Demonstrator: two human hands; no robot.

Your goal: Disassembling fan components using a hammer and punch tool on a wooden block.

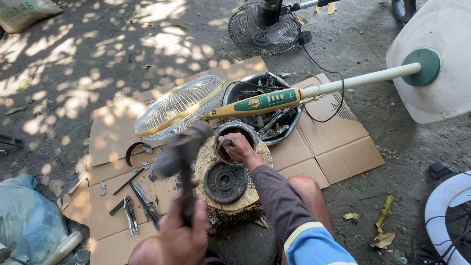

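Left hand (184, 235) gripped a hammer (181, 157) (head blurred), raised beside the stump (230, 198). Right hand (238, 147) closed on a punch (226, 143) inside the metal motor ring (235, 132). A weight disc (225, 181) lay beside it; a pedestal fan (255, 103) crossed directly behind.

By the right hand (238, 147): one motor shell (236, 131), one weight plate (225, 182). Left hand (184, 235): one hammer (179, 157). Beyond: two fan grilles (179, 105).
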